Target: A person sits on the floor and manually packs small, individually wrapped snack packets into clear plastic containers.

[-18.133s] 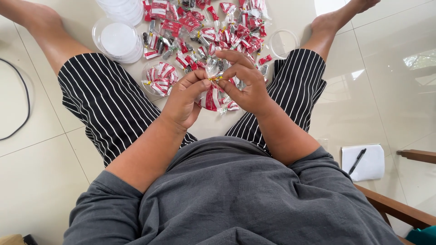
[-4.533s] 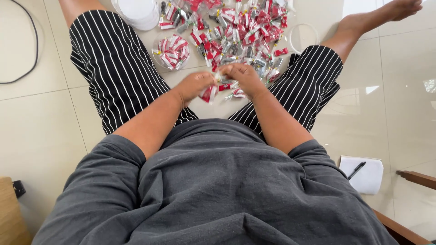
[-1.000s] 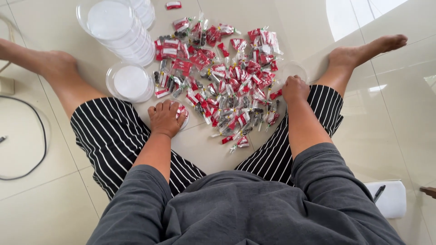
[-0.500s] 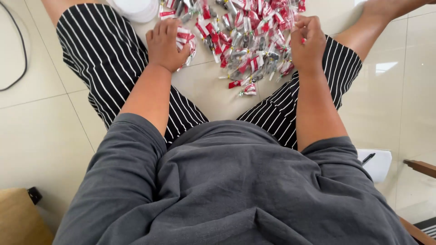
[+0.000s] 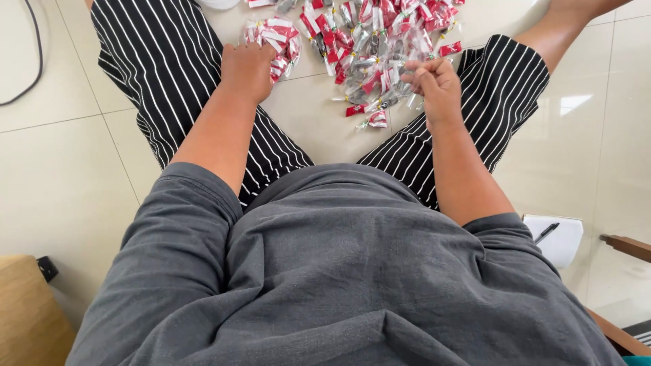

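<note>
The floor (image 5: pixel 61 169) is pale glossy tile, and the person sits on it with legs spread in striped shorts (image 5: pixel 169 74). Open tile lies between the thighs, just below the heap; wider bare tile extends to the person's left side. A dark cable (image 5: pixel 35 61) curves across the tile well apart from the left thigh. A white notepad with a pen (image 5: pixel 556 237) lies beside the right hip, near a wooden chair leg (image 5: pixel 627 245).

A heap of red-and-white wrapped sweets (image 5: pixel 380 41) covers the floor between the knees and runs past the top edge of the view. A smaller cluster of the same sweets (image 5: pixel 274 41) sits beside the left thigh.

The left hand (image 5: pixel 247 68) rests palm down, fingers curled loosely, its fingertips touching the smaller cluster; whether it grips any piece cannot be told. The right hand (image 5: pixel 434 81) hovers at the near edge of the heap, fingers bent together and pinching a clear wrapper (image 5: pixel 415 66). A few loose sweets (image 5: pixel 373 118) lie just left of that hand.
</note>
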